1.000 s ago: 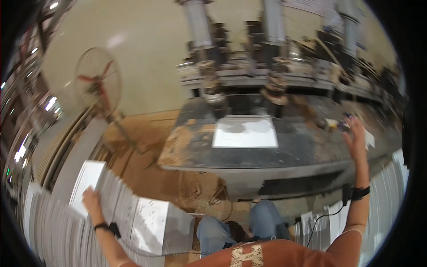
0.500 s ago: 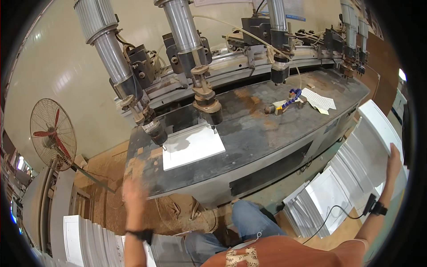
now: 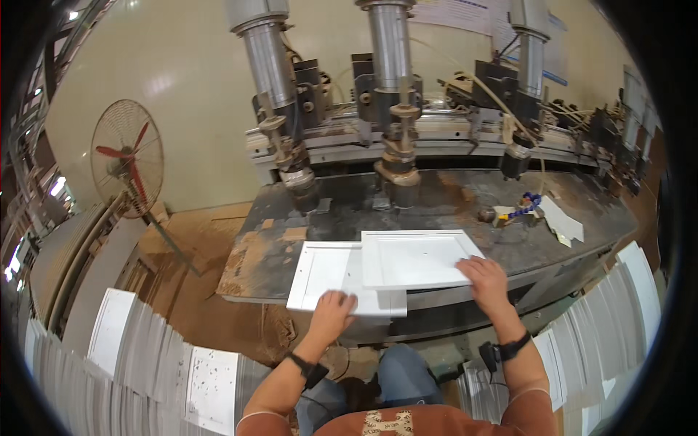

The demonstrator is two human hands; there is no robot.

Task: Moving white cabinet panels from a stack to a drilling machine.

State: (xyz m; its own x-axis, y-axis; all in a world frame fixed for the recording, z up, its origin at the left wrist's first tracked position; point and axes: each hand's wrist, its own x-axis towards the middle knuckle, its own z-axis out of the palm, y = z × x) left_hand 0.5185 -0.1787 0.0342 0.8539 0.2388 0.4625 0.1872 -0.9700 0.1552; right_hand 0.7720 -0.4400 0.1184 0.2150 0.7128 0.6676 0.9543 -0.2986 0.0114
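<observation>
My left hand (image 3: 331,314) lies flat, fingers spread and gripping nothing, on the near edge of the lower white panel (image 3: 327,272), which sits at the front edge of the dark machine table (image 3: 451,211). My right hand (image 3: 486,276) presses down open-palmed, fingers splayed, on the near right corner of the upper white panel (image 3: 414,258). That second panel overlaps the right part of the first and rests partly on top of it.

To do this well, I judge that I should keep both palms flat and slide rather than lift, squaring the upper panel against the lower one so their front edges line up, and keep my fingers clear of the drill heads (image 3: 396,171) hanging just behind.

Both panels lie face up and flat, their long axes running left to right, roughly parallel to the table's front edge; the upper one is turned slightly, its right end nearer to me. Stacks of more white panels (image 3: 145,363) stand on the floor to my left and right. A standing fan (image 3: 127,156) stands well apart on the left.
</observation>
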